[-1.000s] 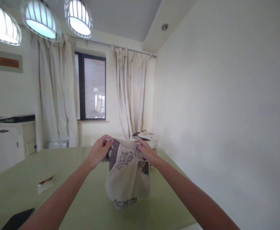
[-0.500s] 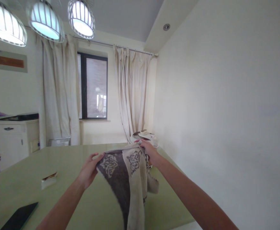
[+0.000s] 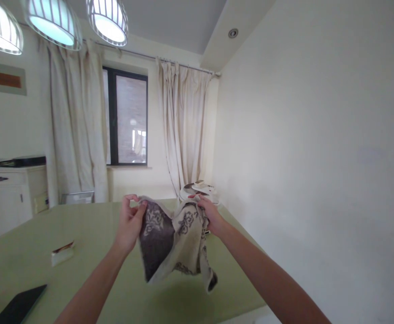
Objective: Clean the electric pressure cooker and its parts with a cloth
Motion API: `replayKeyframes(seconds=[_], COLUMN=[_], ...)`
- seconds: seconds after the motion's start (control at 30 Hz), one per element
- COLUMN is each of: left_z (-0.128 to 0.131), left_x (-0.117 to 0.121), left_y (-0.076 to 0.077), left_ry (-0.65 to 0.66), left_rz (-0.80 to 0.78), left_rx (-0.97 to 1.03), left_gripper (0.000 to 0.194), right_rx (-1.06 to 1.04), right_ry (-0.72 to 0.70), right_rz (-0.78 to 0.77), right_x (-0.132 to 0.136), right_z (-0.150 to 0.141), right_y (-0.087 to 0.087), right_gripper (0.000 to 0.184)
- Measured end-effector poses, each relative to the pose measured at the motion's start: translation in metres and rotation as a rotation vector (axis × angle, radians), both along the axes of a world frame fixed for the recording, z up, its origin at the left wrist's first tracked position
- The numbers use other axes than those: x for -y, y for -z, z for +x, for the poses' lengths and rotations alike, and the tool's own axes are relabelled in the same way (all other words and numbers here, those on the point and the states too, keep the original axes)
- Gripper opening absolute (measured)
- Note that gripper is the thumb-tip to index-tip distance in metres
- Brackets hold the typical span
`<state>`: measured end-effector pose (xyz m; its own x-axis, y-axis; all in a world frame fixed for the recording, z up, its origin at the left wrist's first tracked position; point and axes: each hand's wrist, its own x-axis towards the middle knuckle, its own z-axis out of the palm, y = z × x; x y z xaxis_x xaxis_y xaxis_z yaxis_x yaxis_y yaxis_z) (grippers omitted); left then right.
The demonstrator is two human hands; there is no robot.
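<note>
A grey and beige patterned towel (image 3: 186, 245) hangs in folds between my two hands, above the green tabletop (image 3: 98, 252). My left hand (image 3: 129, 222) pinches its upper left corner, thumb on the near side. At the upper right, my right hand (image 3: 210, 216) grips the bunched edge with closed fingers. The towel's dark side shows on the left and its beige side on the right. Its lower edge is swung up and slightly blurred, with one corner dangling at the lower right.
A dark flat object (image 3: 21, 303) lies at the table's near left, with a small clear packet (image 3: 62, 254) beyond it. White rounded items (image 3: 197, 189) stand at the far right corner. A white cabinet (image 3: 11, 189) is at the left; a bare wall (image 3: 301, 157) rises on the right.
My left hand has risen and closed more firmly on the towel's corner. The towel's hanging lower part has swung upward and away from me. The view has turned slightly right.
</note>
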<state>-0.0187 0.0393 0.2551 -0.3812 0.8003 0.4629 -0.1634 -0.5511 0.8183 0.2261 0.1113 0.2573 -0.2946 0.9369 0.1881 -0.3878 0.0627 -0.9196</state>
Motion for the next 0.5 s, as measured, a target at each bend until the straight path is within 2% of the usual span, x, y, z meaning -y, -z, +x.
replayKeyframes(seconds=[0.1, 0.17, 0.23, 0.33, 0.43, 0.5], left_z=[0.006, 0.008, 0.010, 0.016, 0.026, 0.036], left_x=[-0.004, -0.008, -0.013, -0.016, -0.010, -0.003], left_y=[0.012, 0.022, 0.031, 0.039, 0.037, 0.032], left_ry=[-0.190, -0.201, -0.125, -0.011, 0.123, 0.283], left_rz=[0.048, -0.012, -0.142, -0.287, -0.311, -0.341], left_rx=[-0.302, -0.346, -0.215, -0.022, -0.054, -0.128], left_gripper=[0.025, 0.026, 0.028, 0.042, 0.048, 0.049], right_rx=[-0.029, -0.061, -0.084, -0.111, -0.134, -0.128], right_ry=[-0.011, -0.026, -0.035, -0.025, -0.015, -0.010], right_rz=[-0.014, -0.026, -0.032, -0.032, -0.035, -0.041], right_x=[0.002, 0.005, 0.007, 0.011, 0.013, 0.014], right_z=[-0.002, -0.003, -0.003, -0.004, -0.007, -0.010], right_y=[0.003, 0.006, 0.007, 0.007, 0.006, 0.004], right_gripper=[0.039, 0.041, 0.041, 0.038, 0.035, 0.038])
